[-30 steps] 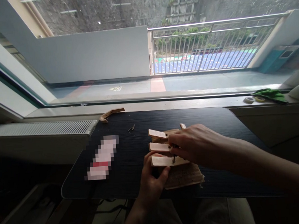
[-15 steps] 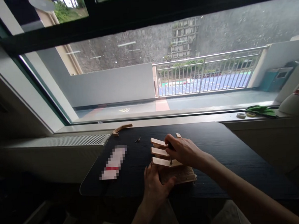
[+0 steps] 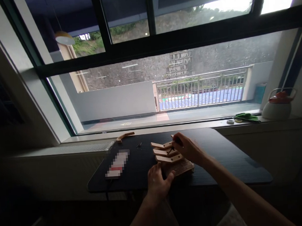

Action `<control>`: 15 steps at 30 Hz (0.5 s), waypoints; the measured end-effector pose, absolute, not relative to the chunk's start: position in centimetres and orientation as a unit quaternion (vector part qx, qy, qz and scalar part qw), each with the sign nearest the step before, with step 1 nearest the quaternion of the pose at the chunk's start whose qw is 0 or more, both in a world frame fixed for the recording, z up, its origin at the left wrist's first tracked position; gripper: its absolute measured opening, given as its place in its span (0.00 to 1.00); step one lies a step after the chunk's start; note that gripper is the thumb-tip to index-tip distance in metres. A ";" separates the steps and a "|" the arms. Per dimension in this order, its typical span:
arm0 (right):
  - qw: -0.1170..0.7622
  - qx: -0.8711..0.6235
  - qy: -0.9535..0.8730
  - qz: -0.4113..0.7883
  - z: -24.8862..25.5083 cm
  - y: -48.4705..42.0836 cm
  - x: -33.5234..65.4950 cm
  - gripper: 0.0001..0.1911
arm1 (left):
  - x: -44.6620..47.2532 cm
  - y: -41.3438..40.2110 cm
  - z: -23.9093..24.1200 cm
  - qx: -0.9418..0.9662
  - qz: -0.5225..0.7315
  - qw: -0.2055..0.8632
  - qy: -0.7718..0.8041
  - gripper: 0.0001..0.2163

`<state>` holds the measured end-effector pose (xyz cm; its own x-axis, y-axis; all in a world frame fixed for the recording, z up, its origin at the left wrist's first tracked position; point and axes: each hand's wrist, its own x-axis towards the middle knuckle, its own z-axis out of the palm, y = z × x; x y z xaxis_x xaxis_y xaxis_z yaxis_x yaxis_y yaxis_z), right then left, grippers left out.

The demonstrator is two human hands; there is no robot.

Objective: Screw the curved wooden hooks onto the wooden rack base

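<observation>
A wooden block [image 3: 178, 168] lies near the front of the dark table. Bent wooden strips [image 3: 166, 159] sit in a row at its far side, with dark round spots, screws or holes, along them. My left hand [image 3: 156, 181] grips the block's left end, fingers at the far side and thumb at the near side. My right hand [image 3: 186, 146] is closed above the strips' right part. From it a thin dark shaft [image 3: 170, 150], seemingly a screwdriver's, slants down to the left over the middle strip; the handle is mostly hidden in the fingers.
Small screws [image 3: 139, 145] lie on the dark table [image 3: 220, 156]. A loose bent wooden piece [image 3: 125, 136] rests at its far left edge, a blurred pinkish item [image 3: 117, 164] nearer. On the windowsill are tape rolls [image 3: 230, 121], a green cloth-like item [image 3: 246, 117] and a white jug [image 3: 277, 107].
My right hand has lifted off the nearest strip, and the tool's shaft has tilted from upright to slanting. The left hand keeps its hold on the block. The head view has tilted up.
</observation>
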<state>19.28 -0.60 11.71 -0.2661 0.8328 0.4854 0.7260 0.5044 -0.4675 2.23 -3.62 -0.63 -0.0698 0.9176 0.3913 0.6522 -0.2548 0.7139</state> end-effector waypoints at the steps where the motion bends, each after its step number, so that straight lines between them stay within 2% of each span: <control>1: 0.391 -0.494 -0.770 0.094 11.3 -1.0 19.9 0.10 | 2.5 -4.2 -0.7 0.669 0.428 0.158 0.587 0.27; 4: 0.516 -0.485 -0.681 0.186 9.4 -1.4 22.1 0.13 | 2.9 -5.5 -0.8 0.671 0.420 0.155 0.591 0.31; 7: 0.623 -0.456 -0.548 0.323 7.1 -0.6 24.0 0.20 | 2.8 -6.0 -0.9 0.660 0.408 0.131 0.618 0.30; 11: 0.664 -0.407 -0.463 0.423 4.1 1.3 24.6 0.25 | 2.8 -6.0 -0.9 0.670 0.383 0.143 0.620 0.27; 15: 0.664 -0.404 -0.441 0.449 2.2 1.4 23.4 0.25 | 3.1 -5.9 -1.2 0.678 0.387 0.155 0.605 0.25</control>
<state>23.38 1.37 2.17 0.2075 0.9528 0.2218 -0.2403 0.2694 -0.9325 3.12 -5.86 -1.17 -0.0320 0.9407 0.3376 0.7015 -0.2195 0.6780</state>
